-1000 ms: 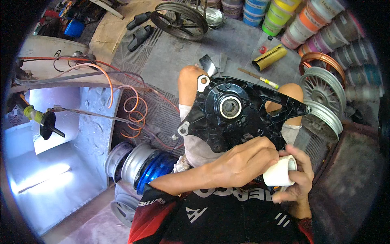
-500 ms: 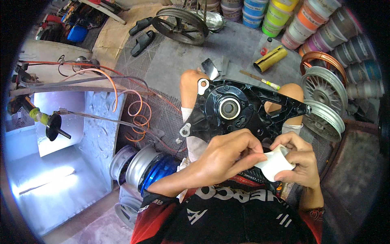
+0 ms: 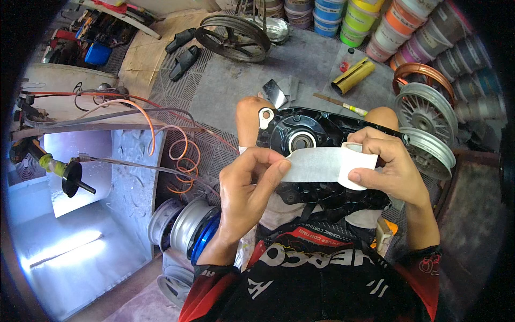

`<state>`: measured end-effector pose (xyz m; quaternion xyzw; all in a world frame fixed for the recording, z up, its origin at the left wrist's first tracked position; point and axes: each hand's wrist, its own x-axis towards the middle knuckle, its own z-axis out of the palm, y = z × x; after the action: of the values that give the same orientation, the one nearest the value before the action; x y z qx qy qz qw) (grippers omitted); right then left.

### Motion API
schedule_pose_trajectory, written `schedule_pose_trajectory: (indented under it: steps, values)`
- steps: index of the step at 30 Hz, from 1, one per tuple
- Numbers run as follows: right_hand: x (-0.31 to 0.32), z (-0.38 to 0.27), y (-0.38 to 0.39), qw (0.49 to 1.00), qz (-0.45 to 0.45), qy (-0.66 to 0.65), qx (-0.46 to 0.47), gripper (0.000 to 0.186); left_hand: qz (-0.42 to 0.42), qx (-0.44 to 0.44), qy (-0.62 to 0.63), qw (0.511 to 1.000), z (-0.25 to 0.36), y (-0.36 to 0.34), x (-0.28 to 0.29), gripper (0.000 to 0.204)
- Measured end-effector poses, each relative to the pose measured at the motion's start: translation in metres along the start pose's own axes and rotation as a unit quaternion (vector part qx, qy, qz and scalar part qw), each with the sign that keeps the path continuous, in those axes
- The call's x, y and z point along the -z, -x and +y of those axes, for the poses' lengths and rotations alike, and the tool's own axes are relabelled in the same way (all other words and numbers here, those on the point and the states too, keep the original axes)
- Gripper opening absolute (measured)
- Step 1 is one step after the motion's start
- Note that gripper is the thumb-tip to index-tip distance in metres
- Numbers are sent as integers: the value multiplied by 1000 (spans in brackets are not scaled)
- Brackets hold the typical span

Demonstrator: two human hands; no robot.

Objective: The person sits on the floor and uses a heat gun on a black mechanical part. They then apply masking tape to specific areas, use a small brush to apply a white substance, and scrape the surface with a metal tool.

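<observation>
A roll of white tape (image 3: 356, 167) sits in my right hand (image 3: 394, 169), with the thumb on its near face and the fingers around its far side. My left hand (image 3: 251, 185) pinches the loose end of a wide strip (image 3: 314, 165), which stretches between both hands. Under the strip, a black metal cover (image 3: 281, 126) with a round bearing (image 3: 301, 141) in its middle lies across my lap. Strip and hands hide much of the cover's near side. A bolt hole with a bare metal rim (image 3: 265, 115) shows at its far left corner.
On the floor ahead are a phone (image 3: 275, 92), a flat file (image 3: 328, 101) and a gold tube (image 3: 354, 76). Wheel rims stand right (image 3: 426, 112) and left (image 3: 194, 217). Paint buckets (image 3: 399, 32) line the back. A coiled orange hose (image 3: 185, 153) hangs by a lit booth (image 3: 86, 225).
My left hand has pulled left from the roll, drawing out a length of tape. The roll has risen slightly, and both hands now lie over the cover.
</observation>
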<state>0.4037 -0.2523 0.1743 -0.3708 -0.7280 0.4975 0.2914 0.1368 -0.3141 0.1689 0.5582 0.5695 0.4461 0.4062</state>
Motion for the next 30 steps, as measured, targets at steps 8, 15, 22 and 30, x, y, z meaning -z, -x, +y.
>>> schedule_pose_trajectory:
  steps: [8, 15, 22, 30]
  values:
    - [-14, -41, 19, 957, 73, 241, 147, 32, 81, -140, 35, 986, -16, 13, 15, 76]
    - [-36, -51, 29, 950, 26, 253, 179, 31, -109, -274, -109, 949, 33, 9, -5, 54]
    - [-56, -47, 52, 963, 33, 225, 147, 37, -162, -308, -116, 930, 16, 31, -11, 27]
    - [-84, -32, 71, 959, 69, 234, 146, 28, -146, -180, -35, 972, -4, 64, -25, 18]
